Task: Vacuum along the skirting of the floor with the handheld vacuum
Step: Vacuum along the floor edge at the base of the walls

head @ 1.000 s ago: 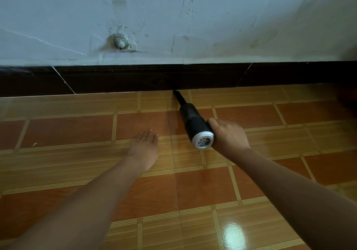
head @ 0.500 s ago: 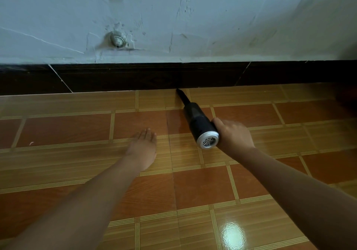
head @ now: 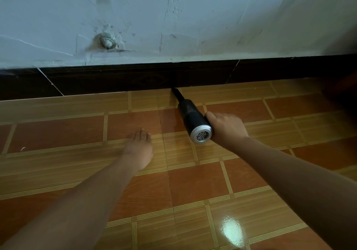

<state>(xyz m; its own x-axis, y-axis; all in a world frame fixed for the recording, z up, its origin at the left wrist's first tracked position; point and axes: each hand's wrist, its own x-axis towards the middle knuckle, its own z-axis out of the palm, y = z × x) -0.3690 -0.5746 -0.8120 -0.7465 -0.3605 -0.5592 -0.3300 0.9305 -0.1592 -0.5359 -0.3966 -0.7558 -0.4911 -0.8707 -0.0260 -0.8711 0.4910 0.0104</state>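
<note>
Tiled floor (head: pixel 58 134) met dark skirting (head: pixel 116 80) under a scuffed wall (head: pixel 212 18). Right hand (head: pixel 227 128) gripped the vacuum (head: pixel 193 118), nozzle tip at the skirting's foot. Left hand (head: pixel 139 149) lay flat, fingers straight, left of the vacuum, apart.

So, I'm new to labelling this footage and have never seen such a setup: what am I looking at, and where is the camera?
No machine: a person wears one camera on the head, looking forward and down at their arms. The right hand grips a black handheld vacuum with a silver vented end; its thin nozzle reaches the foot of the dark skirting. The left hand rests flat, fingers straight, on the tiled floor. Above the skirting is a pale wall.
</note>
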